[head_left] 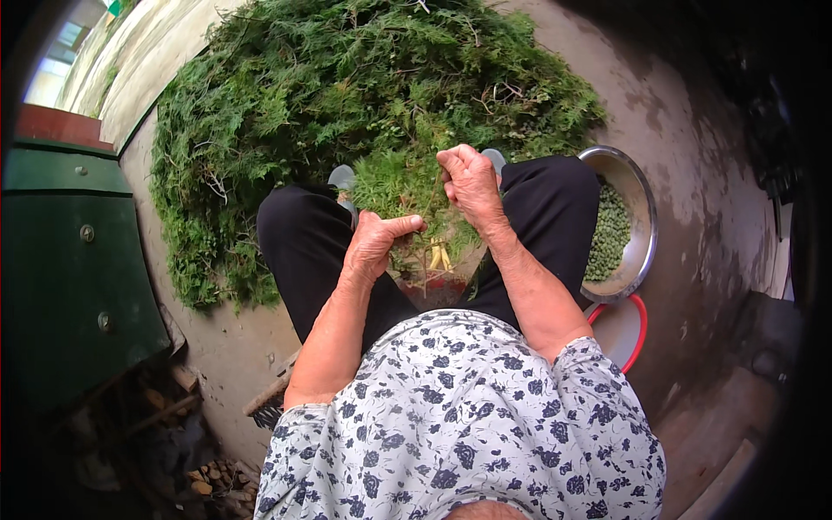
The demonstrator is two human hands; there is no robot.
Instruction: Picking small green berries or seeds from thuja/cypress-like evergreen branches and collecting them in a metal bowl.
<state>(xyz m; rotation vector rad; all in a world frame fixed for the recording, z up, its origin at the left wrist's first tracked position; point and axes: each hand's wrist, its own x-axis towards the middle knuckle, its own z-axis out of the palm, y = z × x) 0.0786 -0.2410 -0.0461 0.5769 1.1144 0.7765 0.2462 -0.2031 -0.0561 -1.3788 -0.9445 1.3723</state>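
Thin sprig (435,198) between left hand (373,243) and right hand (473,185), each grip closed on it

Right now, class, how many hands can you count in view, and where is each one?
2: the left hand is near the left knee; the right hand is higher in the picture, near the right knee.

A dark green, box-like cabinet (74,277) is standing on the left, and small tan wood-like pieces (201,488) are lying near it. A curved, bright red band (642,329) is showing against the grey concrete floor (693,195).
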